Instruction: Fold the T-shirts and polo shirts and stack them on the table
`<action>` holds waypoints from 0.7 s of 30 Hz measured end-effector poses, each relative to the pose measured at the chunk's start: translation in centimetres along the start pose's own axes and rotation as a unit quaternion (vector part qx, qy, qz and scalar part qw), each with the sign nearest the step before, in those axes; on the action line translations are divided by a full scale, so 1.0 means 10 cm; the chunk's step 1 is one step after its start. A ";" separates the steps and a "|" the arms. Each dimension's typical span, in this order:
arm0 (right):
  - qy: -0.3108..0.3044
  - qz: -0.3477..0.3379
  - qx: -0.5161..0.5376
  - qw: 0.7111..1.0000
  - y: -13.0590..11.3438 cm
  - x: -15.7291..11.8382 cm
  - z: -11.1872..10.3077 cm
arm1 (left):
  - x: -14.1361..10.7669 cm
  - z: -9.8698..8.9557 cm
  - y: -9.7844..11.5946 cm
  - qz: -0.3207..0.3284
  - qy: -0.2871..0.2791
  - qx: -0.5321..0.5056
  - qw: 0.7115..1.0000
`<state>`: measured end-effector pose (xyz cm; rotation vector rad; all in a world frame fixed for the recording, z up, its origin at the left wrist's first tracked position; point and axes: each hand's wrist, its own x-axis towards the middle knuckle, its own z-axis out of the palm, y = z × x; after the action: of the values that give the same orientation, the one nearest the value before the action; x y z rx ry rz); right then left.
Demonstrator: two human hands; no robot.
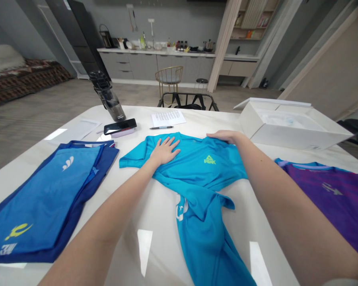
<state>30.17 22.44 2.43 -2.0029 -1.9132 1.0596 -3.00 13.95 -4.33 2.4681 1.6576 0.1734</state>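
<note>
While the left hand [166, 151] lies spread on the turquoise shirt [193, 169], the right hand [222, 136] touches its far edge, grip unclear — collar pointing away, long axis running nearward along the bench [155, 216].

A white table [158, 214] is covered at its middle by a rumpled teal T-shirt [193, 159]. Its left side is occupied by folded blue garments [62, 178], its right by a purple garment [343, 202]. Farther back are placed a pale sheet [80, 130], a dark bottle [113, 106], a lilac item [124, 133] partly covered by a phone [119, 126], a pen [161, 127], a printed page [168, 118] and an open white box [286, 137]
</note>
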 end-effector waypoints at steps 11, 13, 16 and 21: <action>0.176 -0.093 -0.098 0.975 0.15 0.22 0.31 | 0.11 -0.08 0.02 -0.049 -0.020 -0.038 0.998; 0.206 -0.081 -0.118 0.968 0.18 0.22 0.37 | 0.21 -0.11 0.05 -0.070 -0.014 -0.043 0.997; 0.246 -0.048 -0.135 0.959 0.20 0.23 0.43 | 0.36 -0.13 0.08 -0.086 0.002 -0.044 0.995; 0.300 -0.047 -0.193 0.933 0.22 0.20 0.53 | 0.53 -0.03 0.05 -0.103 0.003 -0.035 0.994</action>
<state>28.67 22.17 -3.43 -2.0600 -1.9229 0.0063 -0.58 18.70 -3.92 2.2309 1.8605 0.2073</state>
